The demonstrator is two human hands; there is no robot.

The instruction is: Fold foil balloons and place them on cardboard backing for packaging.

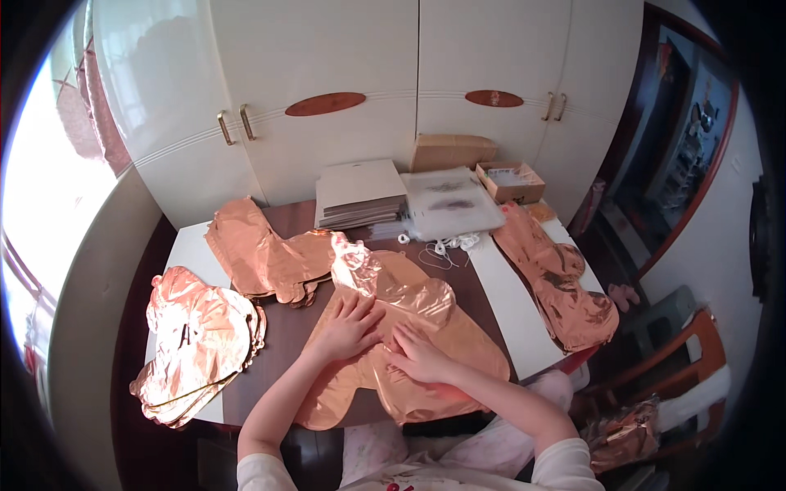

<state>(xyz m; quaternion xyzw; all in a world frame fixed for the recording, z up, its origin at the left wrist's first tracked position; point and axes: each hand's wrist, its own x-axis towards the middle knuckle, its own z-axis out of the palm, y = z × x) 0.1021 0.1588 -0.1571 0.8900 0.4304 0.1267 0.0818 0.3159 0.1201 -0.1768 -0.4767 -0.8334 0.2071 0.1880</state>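
Note:
A flat, uninflated rose-gold foil balloon (pixel 467 344) lies across the middle of the table, its near edge hanging toward my lap. My left hand (pixel 350 329) rests palm down on it with the fingers stretched out. Just to the right, my right hand (pixel 419 357) lies on the same foil, thumb and fingers apart. Neither hand appears to grip anything. Beyond the left fingertips, a crumpled, shiny part of foil (pixel 354 263) stands up and catches the light.
Stacks of similar foil balloons lie at far left (pixel 262 250), near left (pixel 201 335) and right (pixel 553 274). Along the back are grey-brown cards (pixel 360 188), clear plastic bags (pixel 450 204), white string (pixel 458 243) and a small open box (pixel 512 182). A wooden chair (pixel 704 344) stands at right.

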